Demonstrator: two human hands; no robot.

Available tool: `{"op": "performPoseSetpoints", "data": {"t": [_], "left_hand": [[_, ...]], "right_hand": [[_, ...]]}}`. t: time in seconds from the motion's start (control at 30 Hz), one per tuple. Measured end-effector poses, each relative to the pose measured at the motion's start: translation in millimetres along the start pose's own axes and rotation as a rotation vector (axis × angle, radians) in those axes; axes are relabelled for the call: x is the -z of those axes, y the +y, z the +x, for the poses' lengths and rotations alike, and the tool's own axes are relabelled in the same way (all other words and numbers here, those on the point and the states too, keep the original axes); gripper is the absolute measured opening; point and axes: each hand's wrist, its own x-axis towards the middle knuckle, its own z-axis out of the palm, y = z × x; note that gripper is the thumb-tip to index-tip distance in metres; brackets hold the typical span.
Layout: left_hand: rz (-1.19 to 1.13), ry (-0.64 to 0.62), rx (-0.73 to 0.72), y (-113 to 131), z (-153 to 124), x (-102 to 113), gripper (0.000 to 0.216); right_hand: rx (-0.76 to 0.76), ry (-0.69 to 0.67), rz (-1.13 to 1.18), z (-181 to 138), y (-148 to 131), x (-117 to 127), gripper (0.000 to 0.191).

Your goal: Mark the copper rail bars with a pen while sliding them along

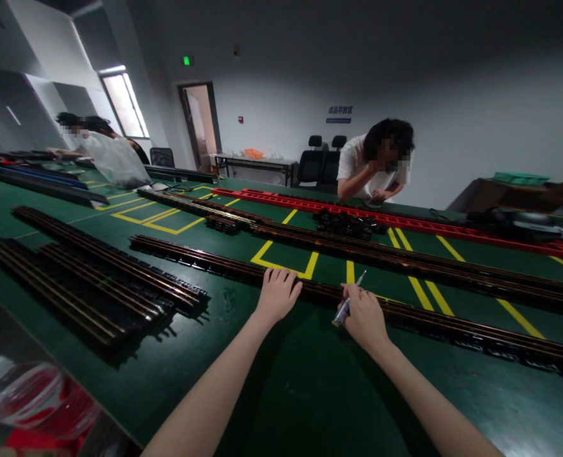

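Two hands at a long black rail (318, 291) lying across a green table (291, 393).
Farthest left lie several shorter rails (105, 282); next, the left hand (277, 296) rests on the long rail, though whether its fingers clasp it I cannot tell; then the right hand (365, 315), at the same rail, wraps a slim pointed tool (341, 313), tip angled away.

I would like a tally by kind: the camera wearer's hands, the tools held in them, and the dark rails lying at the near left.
Left hand and right hand: 2
Slim tool: 1
Dark rails: 3
Total: 6
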Motion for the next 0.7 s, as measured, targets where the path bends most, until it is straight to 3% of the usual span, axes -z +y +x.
{"op": "performPoseSetpoints", "data": {"t": [0.3, 0.7], "left_hand": [[0.0, -0.007, -0.013, -1, 1, -1, 0.037], [-0.052, -0.041, -0.005, -2, 0, 3, 0.037]], "right_hand": [[0.062, 0.085, -0.056, -5, 11, 3, 0.02], [0.057, 0.101, -0.147, -8, 12, 6, 0.022]]}}
